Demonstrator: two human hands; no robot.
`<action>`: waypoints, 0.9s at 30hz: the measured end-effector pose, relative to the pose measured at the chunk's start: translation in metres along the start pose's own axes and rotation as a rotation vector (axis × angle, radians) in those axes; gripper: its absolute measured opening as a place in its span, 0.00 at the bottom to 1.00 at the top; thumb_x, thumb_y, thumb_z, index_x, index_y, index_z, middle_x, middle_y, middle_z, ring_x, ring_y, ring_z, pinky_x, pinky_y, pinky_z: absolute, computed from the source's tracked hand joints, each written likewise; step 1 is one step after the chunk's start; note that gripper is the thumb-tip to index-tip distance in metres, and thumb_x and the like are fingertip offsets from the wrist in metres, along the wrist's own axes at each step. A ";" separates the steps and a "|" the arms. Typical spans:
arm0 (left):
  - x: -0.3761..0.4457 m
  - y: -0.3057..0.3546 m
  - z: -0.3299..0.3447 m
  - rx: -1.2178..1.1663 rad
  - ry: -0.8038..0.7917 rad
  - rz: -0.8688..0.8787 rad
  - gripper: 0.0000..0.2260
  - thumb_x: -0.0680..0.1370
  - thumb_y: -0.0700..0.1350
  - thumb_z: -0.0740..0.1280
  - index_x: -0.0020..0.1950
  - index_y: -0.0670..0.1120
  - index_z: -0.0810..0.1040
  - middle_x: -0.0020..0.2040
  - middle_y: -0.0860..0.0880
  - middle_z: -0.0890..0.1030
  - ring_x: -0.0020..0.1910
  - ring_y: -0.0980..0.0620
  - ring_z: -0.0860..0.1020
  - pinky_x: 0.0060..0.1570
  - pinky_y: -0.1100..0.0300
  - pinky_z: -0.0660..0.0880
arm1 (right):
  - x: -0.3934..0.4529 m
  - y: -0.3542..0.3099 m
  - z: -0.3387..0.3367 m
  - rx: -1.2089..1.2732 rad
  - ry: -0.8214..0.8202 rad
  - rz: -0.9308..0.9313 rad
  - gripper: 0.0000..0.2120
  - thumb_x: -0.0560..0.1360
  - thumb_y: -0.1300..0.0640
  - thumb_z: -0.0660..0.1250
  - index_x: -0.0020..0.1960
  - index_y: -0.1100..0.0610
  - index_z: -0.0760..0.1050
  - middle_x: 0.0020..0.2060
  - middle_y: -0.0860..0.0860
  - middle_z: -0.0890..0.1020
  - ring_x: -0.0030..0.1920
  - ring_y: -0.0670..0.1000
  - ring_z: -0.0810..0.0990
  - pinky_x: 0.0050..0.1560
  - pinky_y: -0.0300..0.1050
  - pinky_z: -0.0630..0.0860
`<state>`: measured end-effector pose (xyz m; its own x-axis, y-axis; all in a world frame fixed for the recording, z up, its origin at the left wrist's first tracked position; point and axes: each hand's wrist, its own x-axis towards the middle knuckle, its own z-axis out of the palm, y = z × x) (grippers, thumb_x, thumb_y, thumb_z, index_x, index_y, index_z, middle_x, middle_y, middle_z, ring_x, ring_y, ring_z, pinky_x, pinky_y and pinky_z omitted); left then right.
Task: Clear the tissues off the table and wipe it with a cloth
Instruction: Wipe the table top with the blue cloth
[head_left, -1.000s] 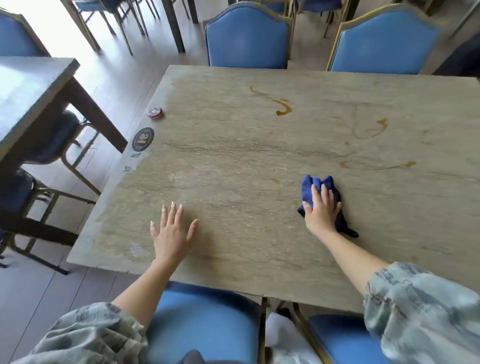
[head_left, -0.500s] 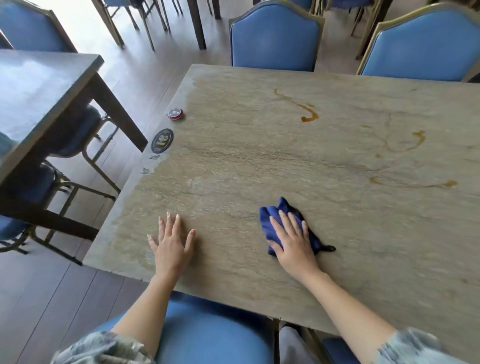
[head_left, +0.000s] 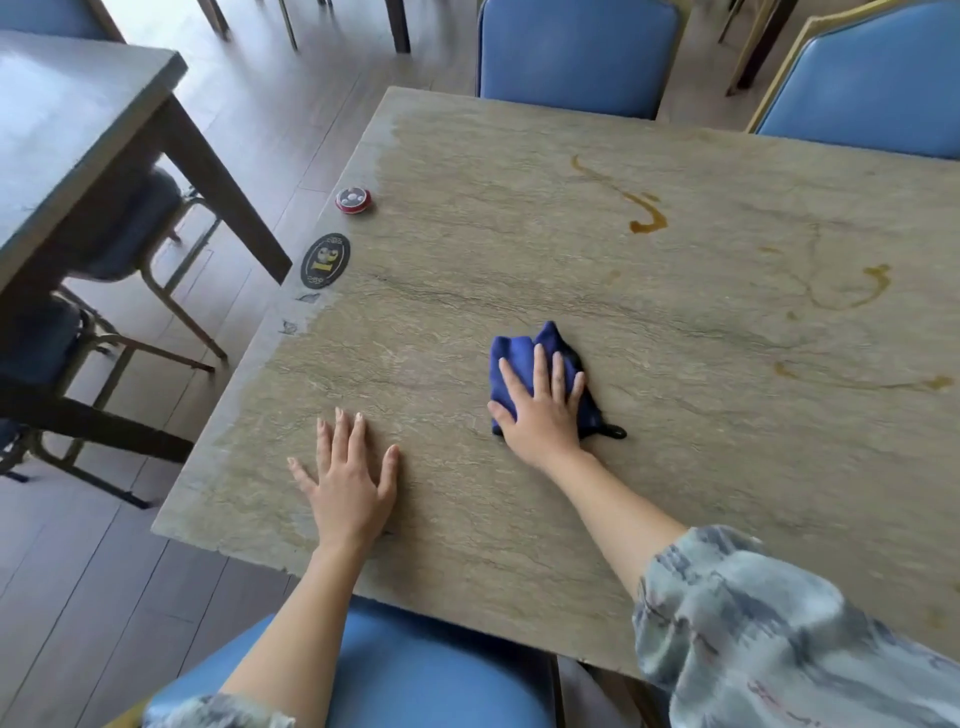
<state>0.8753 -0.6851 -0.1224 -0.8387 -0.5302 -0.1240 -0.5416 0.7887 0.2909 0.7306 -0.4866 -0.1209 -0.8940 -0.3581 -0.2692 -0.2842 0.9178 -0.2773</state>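
Two hands are down on the table (head_left: 519, 249), and each is there for its own reason. The right hand (head_left: 543, 410) lies palm-down with fingers spread over a bunched blue cloth (head_left: 524, 353), pressing it flat against the stone-patterned top rather than clutching it, which suits a wiping stroke: weight goes straight through the palm into the fabric. A small dark loop of the cloth pokes out by the wrist. The left hand (head_left: 348, 483) rests open and empty, flat on the surface nearer the front edge, well apart from the cloth; I judge it to be a brace, steadying the person as they lean in over the blue chair seat (head_left: 426, 670) tucked beneath. No tissues show anywhere on the top, so that part of the job looks done and the wiping is under way. Further out, brownish spill streaks (head_left: 647, 218) curl across the far middle and right of the surface, clear of the cloth, so the reach will need to go forward and rightward to catch them. Along the left edge sit a round dark sticker (head_left: 325, 260) and, just beyond it, a small red call button (head_left: 353, 200); the button is loose-looking and could be knocked off if a sweep runs wide. Blue chairs (head_left: 576, 57) stand at the far side.
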 end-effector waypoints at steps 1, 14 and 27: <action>0.000 0.000 0.000 0.002 0.009 -0.008 0.29 0.78 0.64 0.52 0.75 0.52 0.60 0.78 0.53 0.54 0.78 0.52 0.46 0.70 0.35 0.41 | -0.009 -0.003 0.006 -0.023 0.006 -0.094 0.31 0.76 0.35 0.49 0.76 0.44 0.53 0.77 0.57 0.45 0.76 0.62 0.42 0.70 0.66 0.36; 0.004 0.005 -0.003 -0.058 0.030 -0.077 0.19 0.81 0.52 0.54 0.72 0.52 0.65 0.77 0.53 0.58 0.77 0.52 0.49 0.71 0.36 0.41 | 0.042 -0.077 0.008 -0.005 0.034 0.030 0.31 0.79 0.41 0.54 0.77 0.49 0.49 0.77 0.58 0.44 0.76 0.62 0.42 0.70 0.66 0.37; 0.002 0.008 -0.008 -0.117 0.047 -0.080 0.20 0.79 0.42 0.55 0.71 0.53 0.66 0.77 0.54 0.59 0.77 0.52 0.50 0.71 0.37 0.40 | 0.007 -0.038 0.016 -0.126 0.045 -0.380 0.29 0.76 0.40 0.48 0.76 0.45 0.57 0.77 0.50 0.53 0.77 0.55 0.49 0.73 0.59 0.40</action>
<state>0.8699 -0.6822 -0.1126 -0.7879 -0.6062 -0.1078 -0.5944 0.7031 0.3904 0.7409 -0.5262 -0.1267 -0.7307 -0.6706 -0.1282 -0.6349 0.7365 -0.2334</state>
